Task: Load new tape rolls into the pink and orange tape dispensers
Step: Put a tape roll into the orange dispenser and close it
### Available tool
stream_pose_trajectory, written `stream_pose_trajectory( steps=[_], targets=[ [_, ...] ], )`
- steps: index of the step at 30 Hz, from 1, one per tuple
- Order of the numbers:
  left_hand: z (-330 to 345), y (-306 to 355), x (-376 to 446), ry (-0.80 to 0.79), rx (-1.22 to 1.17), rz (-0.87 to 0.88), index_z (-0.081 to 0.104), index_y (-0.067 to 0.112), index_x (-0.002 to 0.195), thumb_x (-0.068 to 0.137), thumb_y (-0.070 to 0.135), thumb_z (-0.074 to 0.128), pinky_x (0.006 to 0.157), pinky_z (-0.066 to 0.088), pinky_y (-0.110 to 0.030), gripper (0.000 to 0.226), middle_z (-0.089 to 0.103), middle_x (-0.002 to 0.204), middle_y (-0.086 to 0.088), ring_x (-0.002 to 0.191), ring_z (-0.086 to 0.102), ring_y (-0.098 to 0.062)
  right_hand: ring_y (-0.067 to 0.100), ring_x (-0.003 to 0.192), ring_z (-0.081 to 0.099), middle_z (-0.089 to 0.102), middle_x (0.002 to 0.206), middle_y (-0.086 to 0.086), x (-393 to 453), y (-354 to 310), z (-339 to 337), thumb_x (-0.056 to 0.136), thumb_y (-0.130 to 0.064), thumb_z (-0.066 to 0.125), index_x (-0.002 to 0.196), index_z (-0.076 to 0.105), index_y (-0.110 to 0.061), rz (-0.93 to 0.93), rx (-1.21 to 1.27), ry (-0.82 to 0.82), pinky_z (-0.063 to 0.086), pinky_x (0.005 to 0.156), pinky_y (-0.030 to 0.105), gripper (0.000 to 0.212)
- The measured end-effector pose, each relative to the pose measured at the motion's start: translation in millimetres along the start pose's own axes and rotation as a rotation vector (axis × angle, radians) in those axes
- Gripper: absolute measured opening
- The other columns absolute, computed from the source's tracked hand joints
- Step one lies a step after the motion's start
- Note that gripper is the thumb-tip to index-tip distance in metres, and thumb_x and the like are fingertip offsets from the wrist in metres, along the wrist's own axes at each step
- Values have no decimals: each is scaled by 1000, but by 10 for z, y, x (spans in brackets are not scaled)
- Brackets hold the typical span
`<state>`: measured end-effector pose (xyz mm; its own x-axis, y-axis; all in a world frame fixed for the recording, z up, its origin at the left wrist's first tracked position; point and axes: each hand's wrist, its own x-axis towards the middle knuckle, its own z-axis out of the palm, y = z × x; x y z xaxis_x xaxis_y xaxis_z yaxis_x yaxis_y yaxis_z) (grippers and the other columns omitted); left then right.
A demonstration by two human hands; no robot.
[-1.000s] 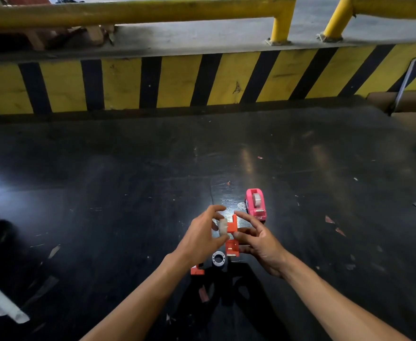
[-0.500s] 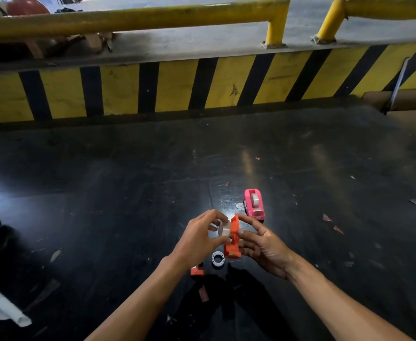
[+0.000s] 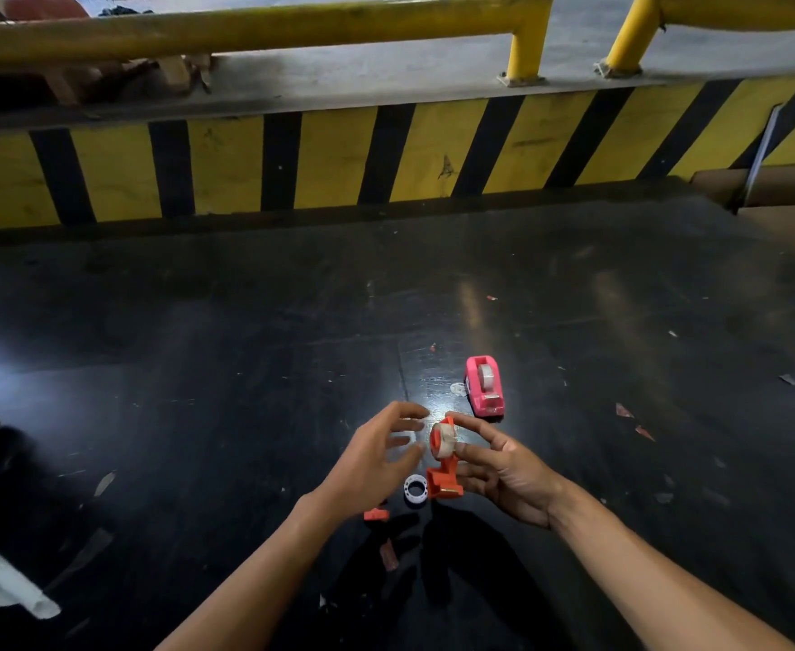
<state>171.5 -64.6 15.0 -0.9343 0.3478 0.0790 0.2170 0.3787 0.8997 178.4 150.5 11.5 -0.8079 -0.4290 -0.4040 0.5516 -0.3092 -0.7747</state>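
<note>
While the right hand (image 3: 503, 476) grips the orange dispenser (image 3: 443, 462) (no legible markings), the left hand (image 3: 377, 458) hovers open.

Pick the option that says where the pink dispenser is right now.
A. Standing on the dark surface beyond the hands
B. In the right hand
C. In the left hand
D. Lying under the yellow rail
A: the pink dispenser stands alone on the dark surface, untouched, while the right hand holds the orange dispenser.

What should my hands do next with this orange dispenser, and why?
Probably bring the open left hand back to press the tape roll home: the right hand holds the orange dispenser with the roll at its top, while the pink dispenser looks loaded.
</note>
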Motion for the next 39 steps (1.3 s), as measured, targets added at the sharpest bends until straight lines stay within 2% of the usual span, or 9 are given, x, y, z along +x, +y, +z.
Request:
stream_pose_trajectory(
  steps=[3, 7, 9, 16, 20, 23, 25, 34, 39],
  targets=[
    [7, -185, 5, 182, 109, -202, 57, 24, 123, 94, 9, 63, 94, 51, -20, 33, 62, 126, 2, 112, 61, -12, 27, 82, 73, 71, 105, 21, 23, -1, -28, 86, -6, 64, 133, 53, -20, -5, 9, 24, 58, 80, 37, 50],
    [39, -537, -30, 63, 317, -625, 39, 18, 146, 94, 25, 62, 108, 43, -42, 58, 43, 138, -23, 120, 53, -38, 24, 77, 71, 71, 102, 19, 33, -1, -49, 87, -3, 62, 132, 54, -21, -4, -2, 46, 58, 78, 35, 49],
    [89, -635, -37, 27, 351, -712, 33, 21, 150, 92, 32, 63, 110, 41, -47, 66, 39, 142, -26, 124, 49, -43, 22, 75, 70, 71, 100, 18, 37, 5, -51, 88, -2, 61, 132, 54, -21, -5, -7, 58, 57, 78, 35, 49],
    [190, -633, 6, 77, 393, -669, 51, 19, 137, 89, 29, 61, 98, 50, -40, 49, 61, 127, -16, 117, 57, -33, 23, 77, 70, 70, 102, 19, 14, 27, -34, 89, -1, 60, 132, 54, -23, -4, -28, 66, 55, 80, 37, 48],
    [140, -462, 19, 194, -57, -650, 45, 17, 142, 89, 22, 72, 87, 59, -40, 60, 67, 120, -9, 103, 69, -24, 22, 80, 71, 70, 103, 17, 0, 48, -32, 88, -3, 61, 130, 55, -24, -3, -47, 64, 57, 77, 33, 48],
    [109, -247, 24, 142, -538, -648, 51, 10, 136, 86, 14, 78, 68, 63, -33, 57, 71, 112, -11, 90, 77, -25, 23, 84, 71, 70, 106, 18, 7, 62, -6, 81, -9, 67, 129, 56, -25, 3, -44, 55, 58, 78, 33, 52],
    [98, -117, 7, 82, -667, -616, 56, 12, 131, 87, 11, 76, 66, 62, -31, 49, 70, 115, -16, 89, 78, -25, 25, 88, 68, 69, 109, 20, 20, 72, 8, 82, -8, 66, 130, 55, -25, 5, -45, 54, 57, 80, 35, 53],
    [126, -41, -46, 16, -734, -586, 64, 24, 124, 88, 6, 74, 71, 62, -38, 42, 69, 118, -18, 97, 76, -30, 27, 93, 71, 67, 118, 27, 5, 81, 5, 83, -9, 67, 134, 52, -22, 0, -75, 31, 59, 81, 35, 54],
    [172, -40, -68, 33, -753, -593, 65, 21, 122, 86, 5, 75, 69, 62, -37, 41, 69, 115, -18, 94, 77, -30, 29, 95, 66, 65, 119, 27, 10, 117, 2, 86, -10, 65, 137, 49, -22, 9, -110, 41, 52, 92, 44, 55]
  ],
)
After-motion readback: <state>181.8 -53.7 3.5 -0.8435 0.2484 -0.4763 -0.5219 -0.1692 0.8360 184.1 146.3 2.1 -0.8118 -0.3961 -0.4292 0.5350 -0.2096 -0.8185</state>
